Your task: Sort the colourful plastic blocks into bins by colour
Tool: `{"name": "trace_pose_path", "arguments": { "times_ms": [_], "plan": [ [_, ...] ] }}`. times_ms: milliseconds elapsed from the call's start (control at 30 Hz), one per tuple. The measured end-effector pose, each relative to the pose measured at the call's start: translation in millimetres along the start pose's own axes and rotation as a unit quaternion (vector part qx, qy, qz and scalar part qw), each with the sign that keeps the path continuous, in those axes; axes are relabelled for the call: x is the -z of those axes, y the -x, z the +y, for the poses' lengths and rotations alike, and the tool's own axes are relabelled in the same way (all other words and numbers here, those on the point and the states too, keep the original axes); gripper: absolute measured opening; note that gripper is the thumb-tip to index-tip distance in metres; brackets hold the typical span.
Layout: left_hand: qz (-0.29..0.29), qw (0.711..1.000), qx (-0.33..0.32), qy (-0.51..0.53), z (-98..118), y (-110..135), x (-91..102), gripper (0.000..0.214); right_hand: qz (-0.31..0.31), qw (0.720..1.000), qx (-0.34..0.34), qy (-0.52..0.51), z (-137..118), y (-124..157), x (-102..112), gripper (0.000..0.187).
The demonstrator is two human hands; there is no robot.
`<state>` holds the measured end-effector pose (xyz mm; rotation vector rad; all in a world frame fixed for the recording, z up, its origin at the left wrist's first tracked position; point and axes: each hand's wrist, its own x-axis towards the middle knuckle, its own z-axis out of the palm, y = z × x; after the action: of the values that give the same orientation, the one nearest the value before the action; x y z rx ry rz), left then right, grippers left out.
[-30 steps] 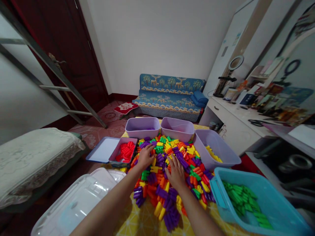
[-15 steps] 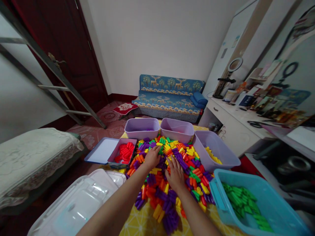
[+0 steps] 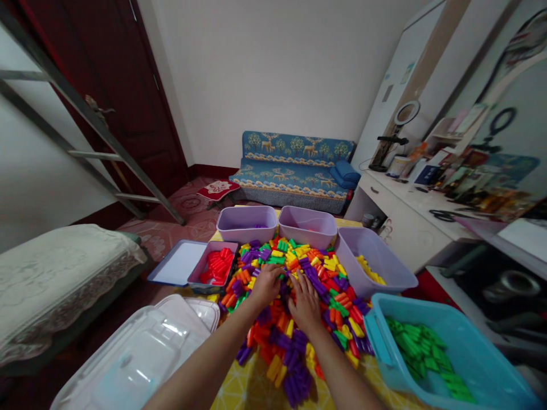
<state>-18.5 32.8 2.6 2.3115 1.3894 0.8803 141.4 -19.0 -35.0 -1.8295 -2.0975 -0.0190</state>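
Observation:
A heap of plastic toy building blocks (image 3: 314,273) in purple, orange, red, yellow and green covers the middle of the table. My left hand (image 3: 265,285) reaches into the heap, its fingers bent together and pointing right. What lies in those fingertips is too small and dark to make out, though a green block shows close to them. Beside it, my right hand (image 3: 304,302) rests on the blocks with fingers spread and nothing gripped.
Around the heap stand lilac bins (image 3: 247,228), one holding yellow blocks, a dark-edged box with red blocks (image 3: 219,265) and a turquoise bin (image 3: 482,341) with green blocks. Clear lids (image 3: 145,353) lie at the left. A patterned sofa (image 3: 294,171) stands beyond.
My left hand has drawn back slightly toward me, uncovering green and yellow blocks ahead of it. The right hand stays almost in place.

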Motion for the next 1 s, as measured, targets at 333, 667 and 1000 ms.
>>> {"name": "trace_pose_path", "arguments": {
  "times_ms": [333,667,1000],
  "plan": [
    [-0.049,0.991,0.081,-0.097,-9.9,-33.7,0.0,0.066,0.001,1.0,0.004,0.001,1.0,-1.4,-0.3,0.062],
    [0.104,0.95,0.147,0.254,3.7,1.2,-15.0,0.037,-0.008,1.0,0.01,-0.013,2.4,-1.0,1.9,0.057],
    [0.025,0.857,0.309,0.413,23.1,13.5,-14.4,0.054,0.038,0.998,0.033,-0.042,8.4,1.1,-6.8,0.055]
  ]
}}
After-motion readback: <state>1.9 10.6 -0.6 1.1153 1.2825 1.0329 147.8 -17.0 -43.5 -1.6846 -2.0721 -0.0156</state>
